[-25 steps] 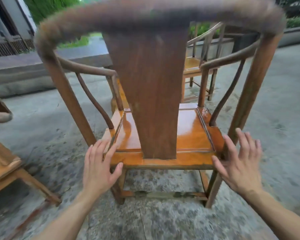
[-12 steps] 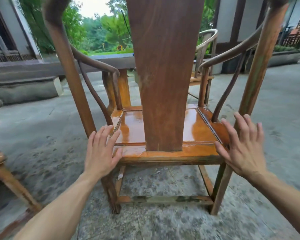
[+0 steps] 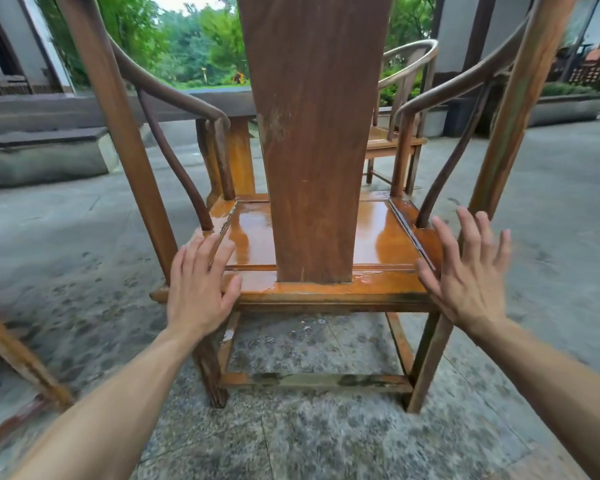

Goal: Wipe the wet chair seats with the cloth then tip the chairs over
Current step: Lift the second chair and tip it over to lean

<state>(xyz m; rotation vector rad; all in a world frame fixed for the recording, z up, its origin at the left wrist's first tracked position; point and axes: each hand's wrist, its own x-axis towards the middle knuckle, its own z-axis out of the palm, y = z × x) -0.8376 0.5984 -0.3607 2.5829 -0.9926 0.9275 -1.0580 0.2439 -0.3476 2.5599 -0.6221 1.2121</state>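
Wooden armchair (image 3: 312, 237), now upright: wet seat (image 3: 378, 237) glistening. Left hand (image 3: 198, 289), right hand (image 3: 465, 271) spread wide at six o'clock, empty; tipping pending.

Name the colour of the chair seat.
Glossy orange-brown wood with wet sheen on the seat, shown best in the head view.

Our left hand (image 3: 199, 289) and right hand (image 3: 466, 271) are spread before us at the two back corners of the chair (image 3: 314, 133), whose seat (image 3: 378, 237) lies between and just beyond them. Its backrest (image 3: 314, 98) rises between our hands. Beyond our right hand, behind the chair, stands a second chair (image 3: 400, 133). Left of our left hand, well apart, lies another chair's leg (image 3: 21, 358). All stand on the pavement (image 3: 326, 438).
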